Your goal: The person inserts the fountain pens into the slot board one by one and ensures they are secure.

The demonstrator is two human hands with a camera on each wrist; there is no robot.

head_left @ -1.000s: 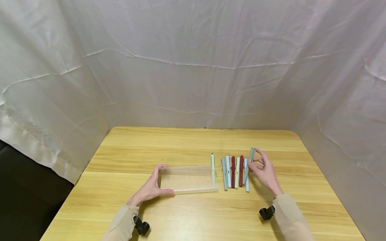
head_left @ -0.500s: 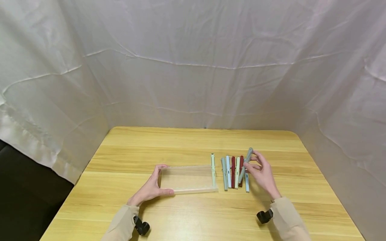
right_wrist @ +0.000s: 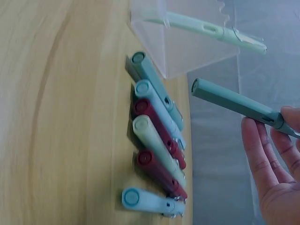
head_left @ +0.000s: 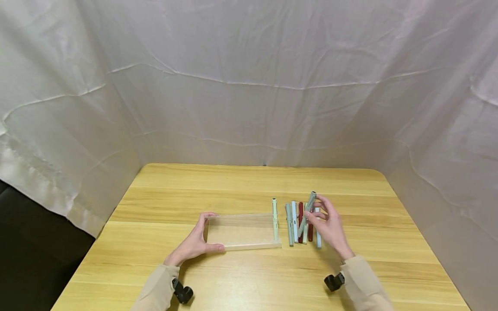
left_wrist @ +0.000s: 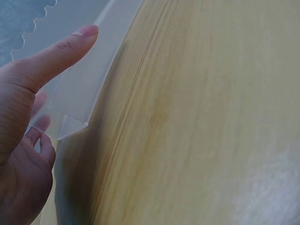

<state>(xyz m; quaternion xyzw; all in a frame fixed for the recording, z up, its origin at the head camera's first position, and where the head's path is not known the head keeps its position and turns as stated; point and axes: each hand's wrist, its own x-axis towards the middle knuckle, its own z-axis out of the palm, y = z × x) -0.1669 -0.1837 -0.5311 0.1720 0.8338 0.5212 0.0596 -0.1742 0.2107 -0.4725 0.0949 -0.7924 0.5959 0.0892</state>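
My left hand point(head_left: 196, 240) grips the left end of a clear plastic pen stand point(head_left: 241, 247), thumb along its front edge and fingers behind. A scalloped edge of the stand shows in the left wrist view. One pale green pen point(head_left: 275, 220) rests at the stand's right end. My right hand point(head_left: 330, 225) pinches a grey-green pen point(right_wrist: 234, 101) between thumb and fingers, tilted above the row of pens. That row holds another grey-green pen point(right_wrist: 157, 86), a light blue pen point(right_wrist: 159, 110), a dark red pen point(right_wrist: 157, 129), a pale green one and others.
The pens lie side by side on the wooden table point(head_left: 249, 280), just right of the stand. Pale cloth point(head_left: 249, 108) hangs behind the table and along its sides. A dark surface point(head_left: 35, 250) shows beyond the left edge.
My right hand has moved left with the grey-green pen, from over the right end of the row to over its middle. The left hand and the stand have stayed put.
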